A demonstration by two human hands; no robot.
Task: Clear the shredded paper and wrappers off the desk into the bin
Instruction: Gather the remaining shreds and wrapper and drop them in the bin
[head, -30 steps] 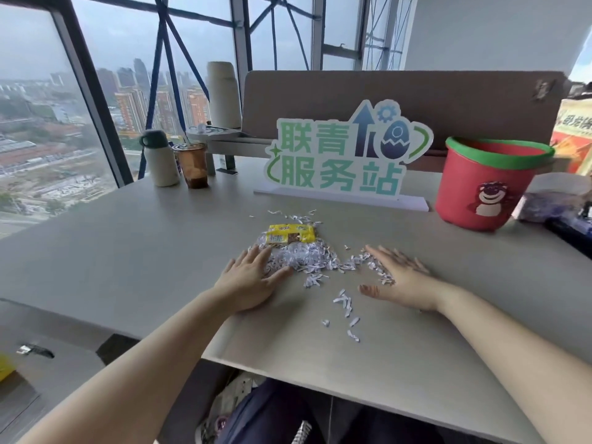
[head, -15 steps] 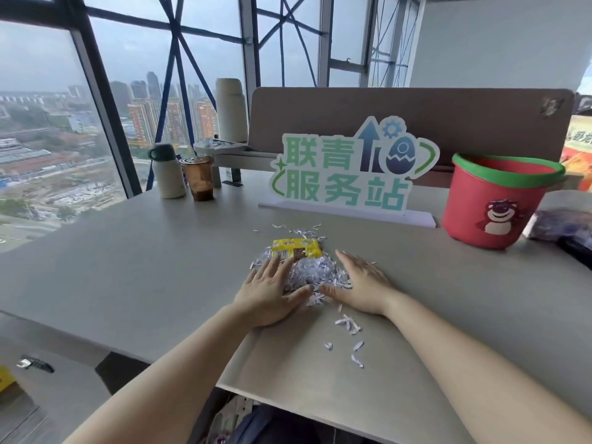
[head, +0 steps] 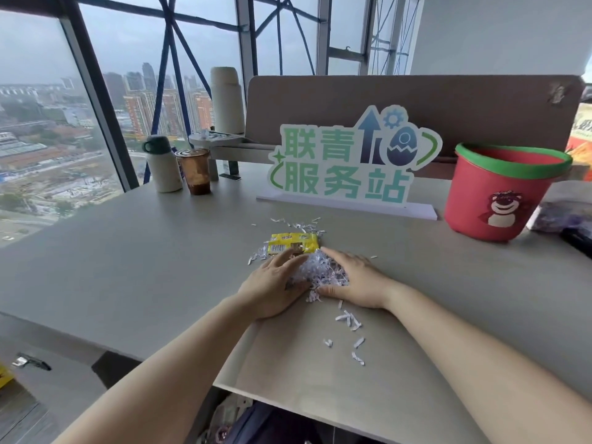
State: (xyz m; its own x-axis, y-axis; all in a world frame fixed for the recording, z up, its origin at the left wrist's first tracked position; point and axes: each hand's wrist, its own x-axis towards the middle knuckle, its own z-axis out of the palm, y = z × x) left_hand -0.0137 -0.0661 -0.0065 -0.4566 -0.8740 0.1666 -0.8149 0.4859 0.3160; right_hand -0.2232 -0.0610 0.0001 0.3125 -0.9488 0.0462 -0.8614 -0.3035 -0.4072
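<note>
At frame centre, the 2 hands press in from both sides of a mound of shreds point(head: 320, 270) on the desk point(head: 128, 267). The left hand point(head: 272, 288) and right hand point(head: 358, 280) lie flat and slack, fingers spread, cupping the pile between them and gripping nothing. Shreds look feather-light, limp and loose, thin white strips that likely scatter or slip through fingers, so scooping from underneath with both palms squeezed together seems the safest hold. A yellow wrapper point(head: 293, 243), glossy, crinkled and flat, touches the pile's far edge just beyond the fingertips; it should pinch up easily at a corner. Stray strips point(head: 349, 322) lie nearer the desk's front edge, apart from the mound. Right of centre stands the bin point(head: 499, 200), a red tapered bucket with a green rim, smooth and rigid, well apart from the pile.
</note>
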